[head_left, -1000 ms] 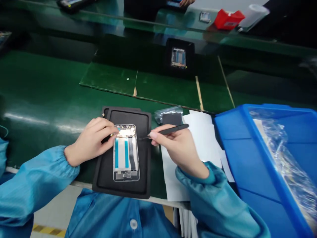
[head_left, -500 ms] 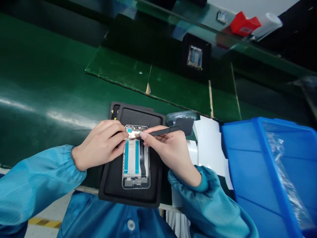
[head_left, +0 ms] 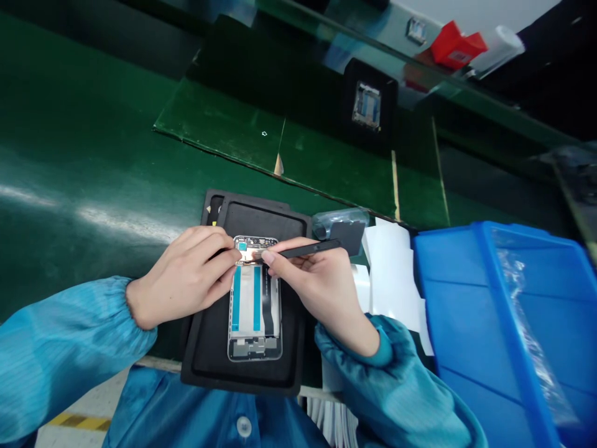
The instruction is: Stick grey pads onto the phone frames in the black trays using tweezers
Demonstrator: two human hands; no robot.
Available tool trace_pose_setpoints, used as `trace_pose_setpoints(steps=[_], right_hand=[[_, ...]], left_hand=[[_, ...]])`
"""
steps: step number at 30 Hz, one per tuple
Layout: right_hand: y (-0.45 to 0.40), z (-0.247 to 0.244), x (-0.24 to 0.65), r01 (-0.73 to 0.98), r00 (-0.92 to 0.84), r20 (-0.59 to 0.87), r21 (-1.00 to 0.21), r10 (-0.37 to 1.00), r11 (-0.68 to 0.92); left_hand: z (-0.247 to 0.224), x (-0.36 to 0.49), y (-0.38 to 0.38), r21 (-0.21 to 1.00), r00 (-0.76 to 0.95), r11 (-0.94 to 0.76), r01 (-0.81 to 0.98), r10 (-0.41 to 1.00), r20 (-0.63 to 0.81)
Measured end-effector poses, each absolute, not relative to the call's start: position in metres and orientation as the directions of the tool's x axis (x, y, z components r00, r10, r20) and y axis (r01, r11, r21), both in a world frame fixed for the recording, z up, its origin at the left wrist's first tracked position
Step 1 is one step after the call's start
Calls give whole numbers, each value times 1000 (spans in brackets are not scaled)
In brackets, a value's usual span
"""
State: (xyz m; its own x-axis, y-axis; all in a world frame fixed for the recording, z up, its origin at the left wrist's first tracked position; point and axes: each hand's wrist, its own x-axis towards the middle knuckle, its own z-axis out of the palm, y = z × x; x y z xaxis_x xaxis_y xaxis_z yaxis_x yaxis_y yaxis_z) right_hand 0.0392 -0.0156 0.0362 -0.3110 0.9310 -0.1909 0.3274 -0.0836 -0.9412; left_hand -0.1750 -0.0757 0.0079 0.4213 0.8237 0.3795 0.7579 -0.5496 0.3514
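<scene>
Blue antistatic sleeve (head_left: 60, 348) ends at the left hand (head_left: 184, 280), which reaches in from the near-left edge of the green-matted worktop (head_left: 88, 174). Its fingers (head_left: 219, 249) curl together over the top end of a silver phone frame (head_left: 254, 348); whether they pinch something or only steady the frame, I cannot tell. The frame lies flat in a black rubber tray (head_left: 245, 218), close to the worktop's near edge.

Two teal strips (head_left: 236, 298) on a white backing and a dark ribbon cable (head_left: 268, 305) lie along the frame's middle, and that part looks finished. The hands are busy only at the top end, around a small circuit board (head_left: 254, 242) and a copper-coloured foil (head_left: 252, 254). What remains there is hidden by the fingers.

The right hand (head_left: 326, 292) is closed around slim black tweezers (head_left: 312, 249), with their tips at the foil. Further right, a clear plastic bag (head_left: 326, 224) sits beside a dark square pad (head_left: 347, 236) and white paper sheets (head_left: 392, 274). A blue plastic bin (head_left: 466, 311) lined with clear film (head_left: 527, 305) fills the worktop's near-right corner.
</scene>
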Motion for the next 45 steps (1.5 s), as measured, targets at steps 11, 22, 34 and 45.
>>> trace_pose_setpoints(steps=[11,22,34,45], right_hand=[[-15,36,39,305,-326,-169,-950,930,-65],[-18,32,43,346,-343,-118,-938,932,8],[-29,39,94,356,-69,-27,-934,997,-1],[-16,12,157,109,101,-49,-992,994,-60]], left_hand=[[9,-175,-76,349,428,-555,755,821,378],[14,-176,-79,227,517,-596,770,792,324],[27,-166,-93,88,305,-337,937,916,260],[43,-179,-98,114,-29,32,993,999,-31]])
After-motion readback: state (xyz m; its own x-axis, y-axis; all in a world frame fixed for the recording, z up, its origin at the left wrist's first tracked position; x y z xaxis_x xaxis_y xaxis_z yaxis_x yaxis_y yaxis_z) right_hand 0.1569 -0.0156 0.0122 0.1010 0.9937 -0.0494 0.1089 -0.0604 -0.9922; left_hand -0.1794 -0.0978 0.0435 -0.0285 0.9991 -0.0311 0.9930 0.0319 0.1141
